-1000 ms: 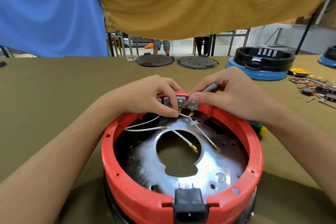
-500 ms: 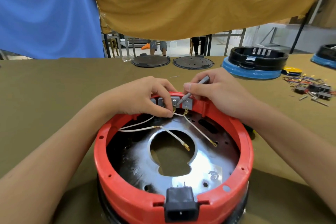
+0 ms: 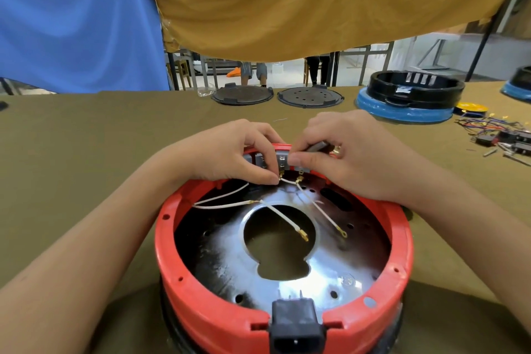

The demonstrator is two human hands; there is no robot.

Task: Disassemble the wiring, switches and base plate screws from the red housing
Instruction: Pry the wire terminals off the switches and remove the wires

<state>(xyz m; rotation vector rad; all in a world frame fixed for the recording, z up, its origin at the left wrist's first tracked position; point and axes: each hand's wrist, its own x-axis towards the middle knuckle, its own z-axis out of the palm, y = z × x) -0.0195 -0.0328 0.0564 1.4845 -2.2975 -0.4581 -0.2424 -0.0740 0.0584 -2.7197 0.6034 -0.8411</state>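
Housing (image 3: 201, 307), red and round, sits open side up on the olive-covered table (image 3: 71, 152), close to the person; its black plug socket (image 3: 296, 330) faces the near edge and the grey switches (image 3: 283, 159) sit on the far rim. Shiny base plate (image 3: 324, 273) lies flat inside, with a keyhole-shaped cut-out. White wires (image 3: 227, 204) run from the switch end toward the centre, two loose ends with brass tips lying over the cut-out.

Left hand (image 3: 227, 152) curls over the far rim, thumb and forefinger pinching a brass connector (image 3: 281, 174) at a switch. Right hand (image 3: 353, 158) grips a grey tool (image 3: 317, 147), its long axis slanting toward the switches; the tip is hidden behind the fingers.

Beyond: two dark round lids (image 3: 242, 95), a black ring on a blue base (image 3: 405, 112), a yellow disc (image 3: 471, 108), and a heap of coloured wires and small parts (image 3: 500, 138) at far right. Blue and mustard cloths hang behind.
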